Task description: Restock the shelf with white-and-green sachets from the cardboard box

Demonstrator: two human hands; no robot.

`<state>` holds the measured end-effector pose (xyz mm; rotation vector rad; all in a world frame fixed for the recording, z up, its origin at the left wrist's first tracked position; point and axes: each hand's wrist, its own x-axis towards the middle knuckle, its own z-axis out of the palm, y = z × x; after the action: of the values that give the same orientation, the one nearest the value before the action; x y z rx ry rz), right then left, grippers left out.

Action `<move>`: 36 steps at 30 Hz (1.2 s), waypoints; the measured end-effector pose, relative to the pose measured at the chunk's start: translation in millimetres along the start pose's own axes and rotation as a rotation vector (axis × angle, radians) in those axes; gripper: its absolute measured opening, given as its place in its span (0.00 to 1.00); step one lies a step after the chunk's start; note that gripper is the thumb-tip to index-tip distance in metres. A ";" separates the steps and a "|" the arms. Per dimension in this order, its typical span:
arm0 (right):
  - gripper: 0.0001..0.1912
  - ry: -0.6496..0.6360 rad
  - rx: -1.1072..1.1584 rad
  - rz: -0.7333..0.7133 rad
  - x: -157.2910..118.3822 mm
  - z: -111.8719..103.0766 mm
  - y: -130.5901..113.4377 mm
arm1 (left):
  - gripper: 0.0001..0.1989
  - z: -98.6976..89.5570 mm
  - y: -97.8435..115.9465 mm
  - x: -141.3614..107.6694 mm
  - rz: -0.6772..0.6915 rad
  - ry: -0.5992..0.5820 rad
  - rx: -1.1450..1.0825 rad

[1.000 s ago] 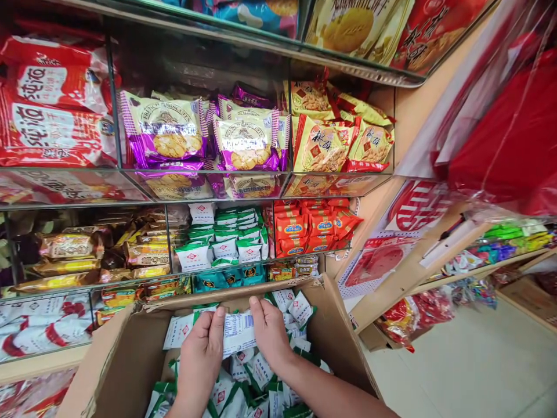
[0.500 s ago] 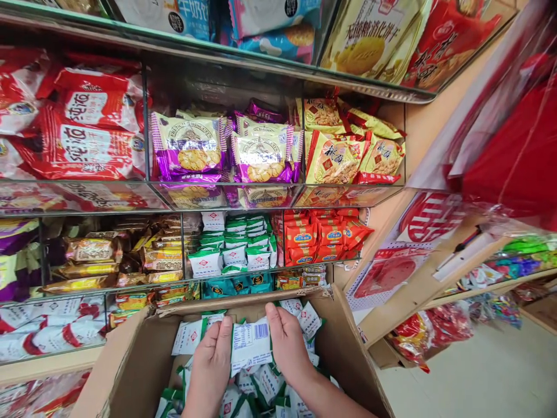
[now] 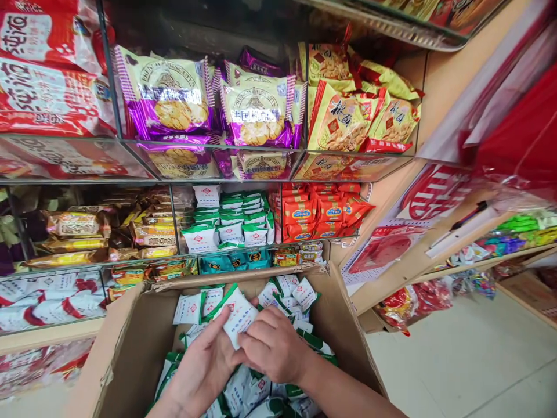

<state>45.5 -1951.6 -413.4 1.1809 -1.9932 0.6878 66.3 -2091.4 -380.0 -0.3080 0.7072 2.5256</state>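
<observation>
A small white-and-green snack packet (image 3: 237, 313) is held between both hands above an open cardboard box, its red-logo face showing. My left hand (image 3: 208, 355) cradles it from the left, thumb along its edge and palm turned up. My right hand (image 3: 273, 342) grips its lower right edge, fingers curled. Under the hands, the cardboard box (image 3: 124, 348) contains many loose packets of the same kind (image 3: 243, 389). Straight ahead, matching packets (image 3: 230, 229) stand stacked in a shelf compartment.
Red packets (image 3: 319, 212) fill the compartment on the right, brown-and-gold snacks (image 3: 117, 229) the left ones. Above, purple-and-cream biscuit packs (image 3: 256, 113) sit behind a clear shelf lip. A red plastic-wrapped item (image 3: 517, 128) hangs at the right. Tiled floor (image 3: 448, 360) lies at lower right.
The packet has been turned from its barcode side to its logo side and tilted. My right hand has shifted onto its lower edge, and the left palm has rolled upward. The view has moved closer.
</observation>
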 end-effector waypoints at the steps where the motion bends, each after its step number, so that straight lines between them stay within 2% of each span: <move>1: 0.07 0.041 0.075 0.113 0.5 0.3 -0.8 | 0.14 -2.0 0.6 -0.1 0.025 0.006 -0.016; 3: 0.06 0.139 0.236 0.418 2.5 0.5 -0.7 | 0.17 -5.6 0.5 -0.7 0.085 0.018 -0.032; 5: 0.07 0.151 0.405 0.700 4.8 1.0 0.5 | 0.19 -8.2 -1.9 -1.4 0.121 0.060 0.000; 7: 0.10 0.006 0.616 0.867 6.3 1.2 1.1 | 0.20 -9.8 -5.4 -2.1 0.144 0.131 0.074; 9: 0.10 -0.181 0.780 0.935 8.0 -1.0 0.9 | 0.19 -10.5 -7.5 -2.5 0.153 0.188 0.148; 11: 0.08 -0.294 0.827 0.954 13.4 -8.2 1.6 | 0.18 -10.9 -5.8 -2.8 0.172 0.174 0.196; 12: 0.08 -0.300 0.817 0.961 18.7 -13.5 3.4 | 0.18 -11.3 -3.4 -2.9 0.187 0.146 0.208; 15: 0.08 -0.170 0.828 0.955 48.9 -30.5 19.4 | 0.18 -15.0 6.1 -2.6 0.198 0.105 0.252; 18: 0.10 -0.008 0.860 0.899 95.8 -31.7 54.0 | 0.15 -22.3 8.3 -0.8 0.155 0.150 0.333; 20: 0.11 -0.005 0.797 0.883 129.5 -18.0 81.4 | 0.13 -27.7 2.5 1.7 0.142 0.173 0.365; 22: 0.09 -0.035 0.639 0.870 160.6 4.1 104.6 | 0.15 -32.6 -6.4 5.0 0.131 0.198 0.384; 26: 0.04 -0.116 0.459 0.857 204.9 49.2 125.5 | 0.19 -41.6 -19.0 11.2 0.120 0.220 0.406; 30: 0.07 -0.167 0.313 0.879 217.6 69.7 124.6 | 0.21 -48.9 -18.8 12.7 0.108 0.240 0.454; 34: 0.19 -0.190 0.115 0.917 215.8 72.0 120.4 | 0.23 -51.7 -16.5 12.2 0.083 0.279 0.541; 36: 0.17 -0.249 0.068 0.928 216.3 73.5 116.6 | 0.24 -52.6 -16.6 13.1 0.071 0.287 0.582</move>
<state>-152.6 -2065.8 -297.2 0.3103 -2.7420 1.0848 68.1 -2102.1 -435.6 -0.4421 1.5371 2.2279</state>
